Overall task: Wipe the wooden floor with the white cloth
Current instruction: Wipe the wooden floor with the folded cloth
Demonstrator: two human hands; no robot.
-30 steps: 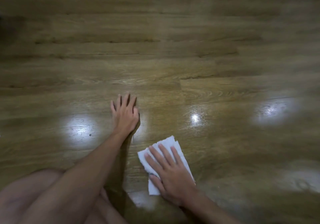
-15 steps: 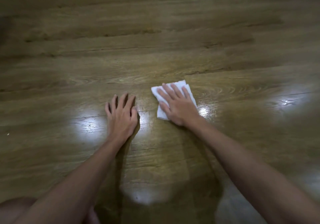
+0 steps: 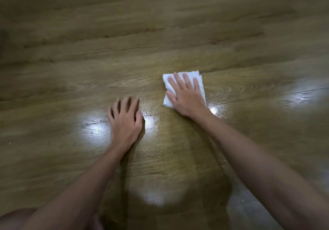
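Right hand (image 3: 187, 98) presses white cloth (image 3: 200, 80) — flat.

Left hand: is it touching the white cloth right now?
No, the left hand rests on the bare wooden floor, apart from the white cloth, which only the right hand presses.

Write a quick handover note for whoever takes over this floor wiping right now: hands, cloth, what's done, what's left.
Right hand: flat on the cloth, fingers straight, pressing it to the floor.
Left hand: on the bare floor beside it, fingers spread and slightly bent, holding nothing, apparently a brace.
Cloth: folded, white, at arm's reach ahead, right of the left hand and apart from it.
Done: cannot tell for sure; the boards near the body shine under light glare, with faint streaks.
Left: likely the far boards beyond the cloth and out to both sides. Keep the cloth flat.
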